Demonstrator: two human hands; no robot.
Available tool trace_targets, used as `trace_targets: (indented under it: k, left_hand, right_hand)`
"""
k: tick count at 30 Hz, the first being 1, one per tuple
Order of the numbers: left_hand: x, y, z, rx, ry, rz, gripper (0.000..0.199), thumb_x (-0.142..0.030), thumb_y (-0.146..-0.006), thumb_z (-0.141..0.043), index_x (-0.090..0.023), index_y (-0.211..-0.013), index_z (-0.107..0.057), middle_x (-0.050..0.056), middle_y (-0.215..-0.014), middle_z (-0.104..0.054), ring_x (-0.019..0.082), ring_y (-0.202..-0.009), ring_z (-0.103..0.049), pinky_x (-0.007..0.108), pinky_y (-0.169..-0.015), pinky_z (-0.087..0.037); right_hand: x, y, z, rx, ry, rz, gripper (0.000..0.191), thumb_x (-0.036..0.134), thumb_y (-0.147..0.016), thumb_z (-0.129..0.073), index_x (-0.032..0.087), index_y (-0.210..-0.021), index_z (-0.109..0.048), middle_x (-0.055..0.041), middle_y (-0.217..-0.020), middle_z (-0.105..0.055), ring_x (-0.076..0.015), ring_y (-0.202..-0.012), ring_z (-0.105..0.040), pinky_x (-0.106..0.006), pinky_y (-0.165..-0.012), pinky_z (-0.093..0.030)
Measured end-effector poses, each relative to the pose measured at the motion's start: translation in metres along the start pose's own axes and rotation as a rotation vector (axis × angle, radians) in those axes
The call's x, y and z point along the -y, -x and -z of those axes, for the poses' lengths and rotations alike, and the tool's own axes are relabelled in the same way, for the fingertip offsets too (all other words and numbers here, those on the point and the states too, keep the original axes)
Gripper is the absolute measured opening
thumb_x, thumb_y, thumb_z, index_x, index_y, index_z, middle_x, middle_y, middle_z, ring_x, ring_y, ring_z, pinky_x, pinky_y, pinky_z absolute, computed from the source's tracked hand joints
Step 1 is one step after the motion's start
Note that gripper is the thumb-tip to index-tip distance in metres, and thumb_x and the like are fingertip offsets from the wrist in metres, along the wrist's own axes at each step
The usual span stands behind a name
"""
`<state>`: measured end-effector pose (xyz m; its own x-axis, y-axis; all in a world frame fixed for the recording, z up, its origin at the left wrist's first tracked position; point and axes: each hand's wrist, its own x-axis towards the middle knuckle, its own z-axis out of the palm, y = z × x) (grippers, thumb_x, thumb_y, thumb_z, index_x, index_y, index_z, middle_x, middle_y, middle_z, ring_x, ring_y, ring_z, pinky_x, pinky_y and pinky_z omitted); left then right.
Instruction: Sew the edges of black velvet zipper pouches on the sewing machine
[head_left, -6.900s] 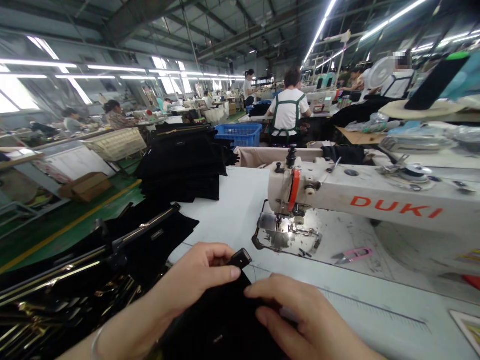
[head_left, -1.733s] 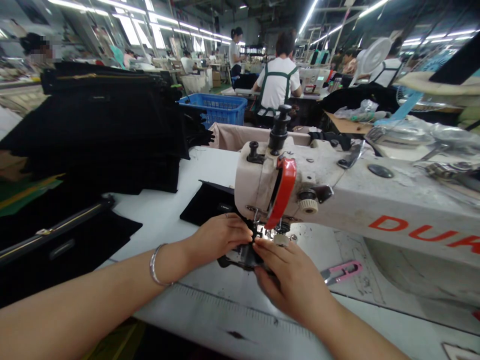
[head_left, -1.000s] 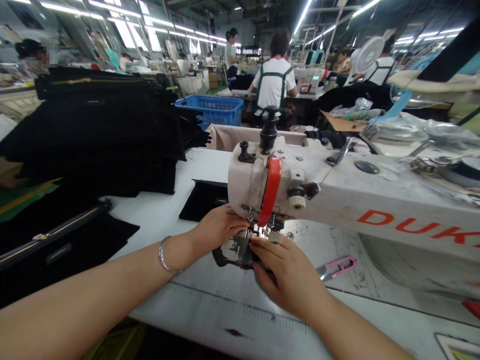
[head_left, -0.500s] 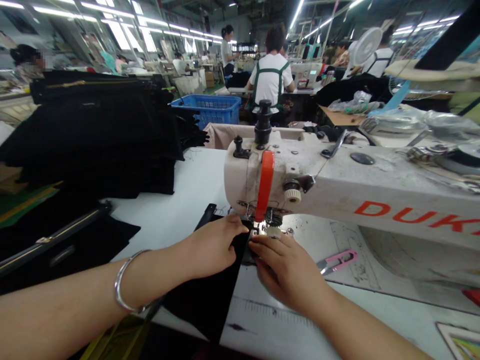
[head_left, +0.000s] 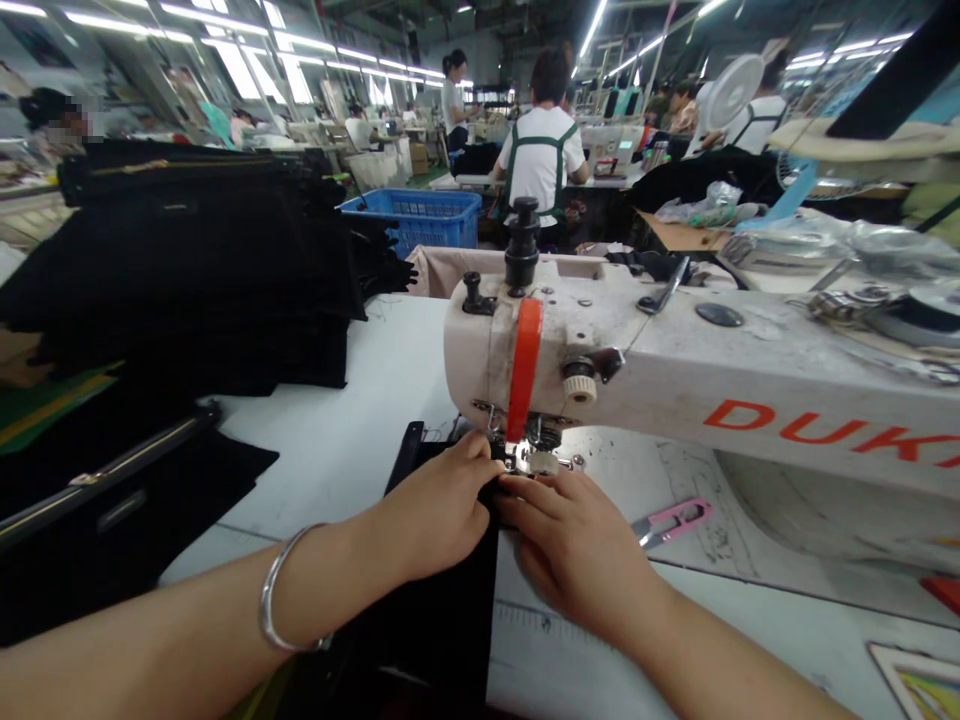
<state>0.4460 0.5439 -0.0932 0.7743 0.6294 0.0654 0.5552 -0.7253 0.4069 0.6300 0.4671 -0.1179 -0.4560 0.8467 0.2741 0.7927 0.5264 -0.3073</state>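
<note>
A black fabric piece (head_left: pixel 454 625) runs under the presser-foot area (head_left: pixel 512 462) of a white sewing machine (head_left: pixel 660 370) with an orange lever cover. My left hand (head_left: pixel 442 510), a silver bangle at its wrist, is closed on the fabric just left of the foot, fingertips bunched. From the right, my right hand (head_left: pixel 574 530) grips the fabric's edge in front of the foot, its fingers together and thumb side tucked low. The two hands' fingertips almost meet there. The needle tip is too small and hidden to make out.
Pink-handled thread snips (head_left: pixel 675 522) lie under the machine arm. A tall stack of black fabric pieces (head_left: pixel 187 260) stands at the left, with a zippered black piece (head_left: pixel 112 510) nearer me. Beyond are a blue basket (head_left: pixel 435 215) and a seated person (head_left: pixel 541 155).
The black fabric has shifted and turned slightly, its near edge swinging right. My left hand has moved a little right with it, closer to my right hand, which stays almost in place.
</note>
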Motion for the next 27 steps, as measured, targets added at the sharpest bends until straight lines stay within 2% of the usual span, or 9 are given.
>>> trace_targets:
  k: [2,4,5,7,8,12,16,20,27]
  left_hand:
    - [-0.001,0.005,0.0,-0.02,-0.002,-0.002,0.034,0.0,-0.073,-0.047,-0.013,-0.101,-0.063,0.012,-0.113,-0.059,0.025,-0.113,-0.056,0.042,-0.106,-0.046]
    - [-0.005,0.016,0.003,-0.021,-0.02,-0.018,0.026,-0.013,-0.084,-0.054,-0.012,-0.109,-0.062,0.014,-0.12,-0.058,0.027,-0.116,-0.055,0.044,-0.106,-0.046]
    - [-0.009,0.026,0.004,-0.014,-0.038,-0.038,0.033,-0.026,-0.087,-0.059,-0.012,-0.117,-0.06,0.016,-0.127,-0.056,0.029,-0.12,-0.054,0.046,-0.104,-0.048]
    - [-0.017,0.05,0.003,-0.01,-0.089,-0.115,0.065,-0.051,-0.083,-0.066,-0.011,-0.132,-0.051,0.02,-0.139,-0.05,0.034,-0.127,-0.051,0.049,-0.102,-0.051]
    - [-0.021,0.063,0.001,-0.02,-0.117,-0.165,0.074,-0.054,-0.081,-0.067,-0.01,-0.136,-0.048,0.021,-0.142,-0.049,0.035,-0.129,-0.05,0.049,-0.101,-0.052]
    - [-0.027,0.108,-0.015,-0.132,-0.144,-0.303,0.035,-0.023,-0.096,-0.05,-0.013,-0.129,-0.056,0.011,-0.134,-0.06,0.024,-0.125,-0.057,0.037,-0.103,-0.052]
    - [-0.023,0.125,-0.029,-0.267,0.028,-0.249,0.027,-0.012,-0.098,-0.044,-0.016,-0.117,-0.063,0.007,-0.121,-0.068,0.017,-0.115,-0.062,0.031,-0.101,-0.053]
    - [-0.02,0.129,-0.038,-0.276,0.075,-0.196,0.025,-0.013,-0.096,-0.051,-0.018,-0.117,-0.065,0.007,-0.113,-0.069,0.02,-0.104,-0.063,0.036,-0.093,-0.056]
    - [-0.022,0.128,-0.039,-0.279,0.068,-0.244,0.026,-0.009,-0.093,-0.056,-0.017,-0.117,-0.063,0.007,-0.111,-0.068,0.02,-0.098,-0.06,0.036,-0.088,-0.052]
  right_hand:
    - [-0.002,0.0,0.002,-0.001,-0.001,0.002,0.043,0.01,-0.081,-0.054,0.019,-0.122,-0.06,-0.0073,-0.129,-0.061,-0.0298,-0.116,-0.05,-0.051,-0.095,-0.047]
    - [0.0,0.001,0.007,0.022,-0.027,0.033,0.039,0.01,-0.082,-0.054,0.02,-0.12,-0.061,-0.0071,-0.127,-0.061,-0.0277,-0.114,-0.051,-0.049,-0.095,-0.047]
    - [0.003,0.003,0.009,0.051,-0.051,0.054,0.036,0.011,-0.083,-0.054,0.021,-0.117,-0.062,-0.0064,-0.125,-0.062,-0.0266,-0.112,-0.052,-0.047,-0.094,-0.047]
    - [0.014,0.011,0.012,0.105,-0.108,0.105,0.028,0.014,-0.082,-0.058,0.022,-0.109,-0.064,-0.0045,-0.116,-0.066,-0.0248,-0.108,-0.055,-0.043,-0.092,-0.048]
    - [0.022,0.017,0.01,0.108,-0.133,0.133,0.023,0.017,-0.083,-0.061,0.023,-0.105,-0.065,-0.0038,-0.111,-0.067,-0.0239,-0.104,-0.056,-0.041,-0.09,-0.048]
    - [0.055,0.041,-0.009,-0.109,-0.12,0.181,0.006,0.023,-0.09,-0.062,0.02,-0.094,-0.065,-0.0014,-0.095,-0.07,-0.0199,-0.09,-0.06,-0.034,-0.079,-0.049]
    - [0.079,0.056,-0.027,-0.288,-0.135,0.025,0.011,0.019,-0.095,-0.056,0.019,-0.098,-0.066,-0.002,-0.099,-0.071,-0.0194,-0.087,-0.059,-0.035,-0.076,-0.046]
    - [0.089,0.06,-0.032,-0.36,-0.176,-0.082,0.012,0.018,-0.096,-0.055,0.02,-0.095,-0.067,-0.0021,-0.088,-0.071,-0.0194,-0.079,-0.057,-0.036,-0.073,-0.044]
    - [0.086,0.066,-0.032,-0.333,-0.14,-0.02,0.015,0.014,-0.096,-0.054,0.02,-0.099,-0.067,-0.0017,-0.084,-0.07,-0.0184,-0.075,-0.058,-0.036,-0.073,-0.045]
